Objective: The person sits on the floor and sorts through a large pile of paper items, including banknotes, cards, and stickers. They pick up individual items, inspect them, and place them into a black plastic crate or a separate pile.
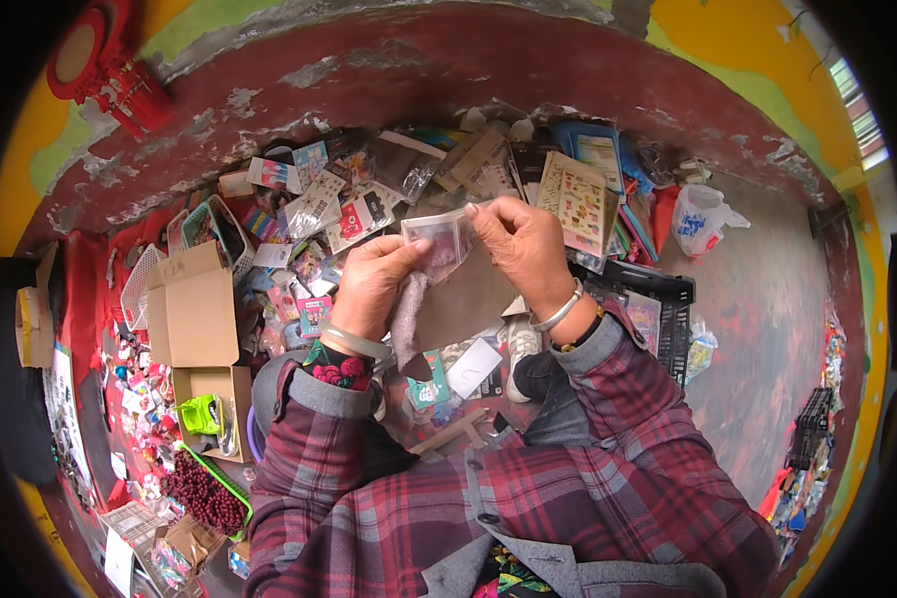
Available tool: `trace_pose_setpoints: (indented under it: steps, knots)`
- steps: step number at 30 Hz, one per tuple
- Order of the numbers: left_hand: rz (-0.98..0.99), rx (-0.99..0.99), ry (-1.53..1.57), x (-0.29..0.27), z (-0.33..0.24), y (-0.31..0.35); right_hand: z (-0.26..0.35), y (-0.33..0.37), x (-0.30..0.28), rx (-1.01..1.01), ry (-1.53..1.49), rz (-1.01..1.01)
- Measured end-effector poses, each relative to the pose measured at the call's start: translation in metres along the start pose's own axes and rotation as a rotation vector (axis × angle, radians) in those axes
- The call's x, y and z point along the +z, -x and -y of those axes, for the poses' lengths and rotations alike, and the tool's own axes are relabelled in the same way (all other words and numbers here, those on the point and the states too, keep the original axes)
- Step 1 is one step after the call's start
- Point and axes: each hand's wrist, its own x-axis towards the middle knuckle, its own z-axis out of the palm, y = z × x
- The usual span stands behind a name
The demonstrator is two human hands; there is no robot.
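Between my two hands is a small clear plastic packet [448, 242] with a whitish edge and something purplish inside. The fingers of my left hand [374, 284] are closed on its lower left side. From that same hand hangs a grey fuzzy cloth [407, 324], perhaps a sock or a rag. My right hand [530, 249] pinches the upper right corner of the packet between thumb and finger. Below the hands lie a white card [473, 368] and a teal card [428, 383], close to my shoes.
Packaged goods and a sticker sheet [574, 204] are heaped along the wall. An open cardboard box [191, 309] stands left, above a green-rimmed tray of dark red beads [204, 488]. A black crate [678, 314] and a white plastic bag [703, 219] are at right.
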Motion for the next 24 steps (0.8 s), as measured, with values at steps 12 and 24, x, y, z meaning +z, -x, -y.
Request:
trace_pose_setpoints:
  steps: [12,24]
  knots:
    - [0.192,0.08,-0.097,-0.007,0.007,0.002,-0.003,-0.004,-0.006,-0.176,-0.088,0.314]
    - [0.251,-0.072,0.068,-0.011,-0.003,0.007,0.007,0.0,-0.014,0.092,-0.387,0.424]
